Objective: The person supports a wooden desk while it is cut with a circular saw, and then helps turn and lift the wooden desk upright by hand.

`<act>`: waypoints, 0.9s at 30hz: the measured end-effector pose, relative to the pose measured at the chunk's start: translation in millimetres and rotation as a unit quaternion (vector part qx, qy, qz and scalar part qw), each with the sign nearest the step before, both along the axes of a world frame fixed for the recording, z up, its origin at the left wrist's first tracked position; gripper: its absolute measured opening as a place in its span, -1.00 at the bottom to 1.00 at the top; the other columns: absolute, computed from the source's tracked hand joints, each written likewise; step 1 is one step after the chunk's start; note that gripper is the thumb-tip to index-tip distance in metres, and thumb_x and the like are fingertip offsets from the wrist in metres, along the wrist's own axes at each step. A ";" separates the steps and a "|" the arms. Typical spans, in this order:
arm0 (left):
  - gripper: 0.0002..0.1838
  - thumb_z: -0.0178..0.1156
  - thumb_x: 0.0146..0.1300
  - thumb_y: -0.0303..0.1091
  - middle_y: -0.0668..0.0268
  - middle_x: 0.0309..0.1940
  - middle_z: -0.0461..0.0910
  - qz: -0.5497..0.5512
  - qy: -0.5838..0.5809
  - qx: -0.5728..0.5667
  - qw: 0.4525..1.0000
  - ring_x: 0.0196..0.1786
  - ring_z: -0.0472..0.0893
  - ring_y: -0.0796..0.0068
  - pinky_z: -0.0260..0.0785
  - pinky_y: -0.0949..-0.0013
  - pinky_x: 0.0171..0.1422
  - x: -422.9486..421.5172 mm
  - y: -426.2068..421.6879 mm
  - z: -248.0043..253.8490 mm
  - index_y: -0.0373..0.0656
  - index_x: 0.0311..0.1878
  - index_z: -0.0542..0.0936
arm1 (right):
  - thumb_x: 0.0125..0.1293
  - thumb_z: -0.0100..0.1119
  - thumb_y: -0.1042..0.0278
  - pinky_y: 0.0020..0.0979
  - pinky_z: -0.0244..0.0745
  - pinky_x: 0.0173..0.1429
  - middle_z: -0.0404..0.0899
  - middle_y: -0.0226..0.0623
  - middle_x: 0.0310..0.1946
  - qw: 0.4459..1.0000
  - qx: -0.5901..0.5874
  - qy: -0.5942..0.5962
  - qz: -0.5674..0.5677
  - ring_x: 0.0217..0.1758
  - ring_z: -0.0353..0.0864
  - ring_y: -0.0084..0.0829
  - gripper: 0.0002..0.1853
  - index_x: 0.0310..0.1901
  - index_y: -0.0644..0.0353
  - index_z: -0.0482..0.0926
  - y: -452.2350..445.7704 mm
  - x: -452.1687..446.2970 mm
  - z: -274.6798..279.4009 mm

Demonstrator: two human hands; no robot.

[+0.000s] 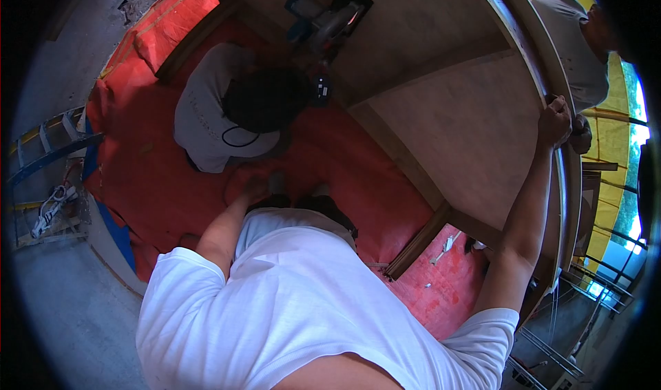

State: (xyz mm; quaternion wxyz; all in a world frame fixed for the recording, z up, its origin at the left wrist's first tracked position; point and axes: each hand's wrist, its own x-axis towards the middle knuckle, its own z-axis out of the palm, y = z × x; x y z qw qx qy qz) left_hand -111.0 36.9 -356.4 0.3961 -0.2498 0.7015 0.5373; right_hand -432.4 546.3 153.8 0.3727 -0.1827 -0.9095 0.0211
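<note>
My right hand [555,123] is closed round the top edge of a large wooden panel [441,135] with battens across its face. My left hand [256,187] hangs low beside my legs, near a person crouching ahead of me; it is dark and its fingers are hard to make out. A circular saw [329,25] with a blue handle is against the panel's face, above the crouching person's head. That person's hands are hidden. Just beyond my right hand, another person's hand [581,135] also touches the panel edge.
A crouching person [220,114] in a grey shirt is on the red floor sheet [151,197]. Another person [568,39] stands behind the panel. A ladder [51,142] and a bundled white cable [54,207] are at left. Metal racks [599,287] stand at right.
</note>
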 end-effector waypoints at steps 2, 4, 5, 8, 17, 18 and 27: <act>-0.83 0.07 0.11 -0.37 0.22 -0.55 0.55 0.010 -0.012 0.000 1.000 -0.54 0.52 0.45 0.32 0.29 -0.50 0.6 -0.1 -2.5 -0.25 -0.45 0.58 | 0.31 -0.24 -0.04 -0.19 0.38 0.15 0.62 -0.20 -0.07 1.000 0.000 -0.003 0.000 0.05 0.54 -0.07 -0.52 -0.12 0.01 0.67 3.1 -0.9 -0.3; -0.69 0.01 0.22 -0.22 0.18 -0.41 0.62 -0.088 -0.013 -0.058 0.994 -0.40 0.60 0.37 0.40 0.25 -0.35 -9.7 -1.4 31.3 -0.25 -0.34 0.63 | 0.30 -0.23 -0.05 -0.19 0.38 0.15 0.62 -0.21 -0.07 1.000 0.000 -0.008 0.002 0.06 0.54 -0.07 -0.52 -0.12 0.01 0.67 5.7 -2.1 -0.6; -0.69 0.01 0.22 -0.22 0.17 -0.42 0.62 -0.096 -0.016 -0.063 0.993 -0.41 0.60 0.37 0.40 0.25 -0.36 -10.2 -1.5 30.7 -0.25 -0.36 0.63 | 0.30 -0.23 -0.05 -0.19 0.38 0.15 0.62 -0.21 -0.07 1.000 0.000 -0.009 0.003 0.05 0.54 -0.07 -0.52 -0.12 0.00 0.67 6.0 -2.3 -0.6; -0.75 0.05 0.14 -0.28 0.19 -0.52 0.58 -0.091 -0.010 -0.065 0.994 -0.50 0.55 0.40 0.35 0.26 -0.44 -7.6 -0.7 18.8 -0.24 -0.45 0.61 | 0.31 -0.24 -0.07 -0.20 0.40 0.12 0.63 -0.21 -0.09 1.000 0.006 -0.009 0.002 0.03 0.56 -0.07 -0.52 -0.12 -0.01 0.67 5.7 -0.9 -0.4; -0.84 0.11 0.01 -0.37 0.24 -0.68 0.51 -0.076 0.024 -0.067 0.995 -0.64 0.50 0.42 0.28 0.26 -0.56 0.8 2.0 -14.5 -0.23 -0.56 0.58 | 0.30 -0.25 -0.10 -0.15 0.38 0.14 0.62 -0.16 -0.10 1.000 0.002 -0.014 -0.009 0.03 0.55 -0.02 -0.48 -0.12 0.03 0.67 0.0 2.1 0.9; -0.84 0.10 0.01 -0.38 0.23 -0.68 0.52 -0.079 0.028 -0.067 0.994 -0.64 0.50 0.41 0.28 0.26 -0.56 1.8 1.7 -15.6 -0.23 -0.55 0.58 | 0.30 -0.25 -0.10 -0.14 0.38 0.13 0.62 -0.15 -0.11 1.000 0.005 -0.014 -0.016 0.02 0.55 -0.02 -0.48 -0.12 0.04 0.67 0.9 1.5 0.3; -0.85 0.12 -0.01 -0.37 0.22 -0.65 0.53 -0.066 0.022 -0.067 0.995 -0.62 0.51 0.42 0.28 0.24 -0.55 0.2 1.1 3.1 -0.24 -0.54 0.59 | 0.30 -0.23 -0.11 -0.14 0.38 0.13 0.62 -0.14 -0.11 1.000 0.013 0.004 0.002 0.01 0.55 -0.02 -0.48 -0.12 0.06 0.67 3.1 1.2 -1.2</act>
